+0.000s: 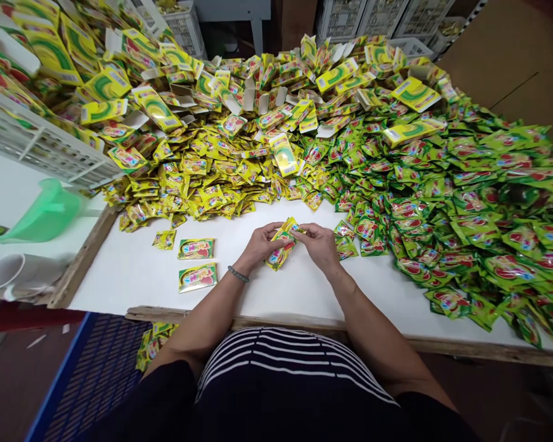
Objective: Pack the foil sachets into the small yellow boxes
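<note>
My left hand (262, 245), with a beaded bracelet at the wrist, is closed on a small yellow-green printed carton (279, 253), held tilted above the white table (276, 298). The fingers of my right hand (319, 244) pinch at the carton's upper end; whether they grip a flap or a small yellow packet there is too small to tell. To the left, two closed cartons lie flat, an upper carton (196, 248) and a lower carton (198, 277). A single yellow packet (164, 239) rests beyond them. Green packets (345, 240) lie just right of my right hand.
Yellow packets (203, 178) are heaped at the back left, green packets (470, 202) at the right, with open cartons (283, 153) over both. A white crate (41, 135), a green scoop (46, 212) and a white mug (21, 272) stand left. Below is a blue crate (94, 362).
</note>
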Motion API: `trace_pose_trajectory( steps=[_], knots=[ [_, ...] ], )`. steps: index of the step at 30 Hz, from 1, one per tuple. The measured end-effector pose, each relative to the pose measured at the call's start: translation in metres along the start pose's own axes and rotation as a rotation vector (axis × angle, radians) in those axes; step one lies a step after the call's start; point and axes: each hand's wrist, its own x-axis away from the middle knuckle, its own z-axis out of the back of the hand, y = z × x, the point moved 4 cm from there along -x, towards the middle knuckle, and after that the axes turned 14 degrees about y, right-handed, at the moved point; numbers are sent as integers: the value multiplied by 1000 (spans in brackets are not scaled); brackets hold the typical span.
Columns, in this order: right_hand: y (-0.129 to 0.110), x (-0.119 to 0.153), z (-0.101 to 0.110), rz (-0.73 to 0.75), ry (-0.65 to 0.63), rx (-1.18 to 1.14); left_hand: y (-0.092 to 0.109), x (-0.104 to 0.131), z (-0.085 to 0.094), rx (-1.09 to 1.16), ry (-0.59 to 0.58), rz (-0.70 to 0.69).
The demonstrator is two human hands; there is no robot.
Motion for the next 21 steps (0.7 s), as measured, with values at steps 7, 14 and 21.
trace_pose_trajectory(
  steps=[7,14,21],
  knots=[
    [-4,-7,13,176,62,154,-3,1,-1,20,-11,46],
    [-1,1,0,144,-100,150,1,4,-2,35,-15,23],
    [0,7,-9,61,-245,126,0,5,-1,35,-29,18]
  ],
)
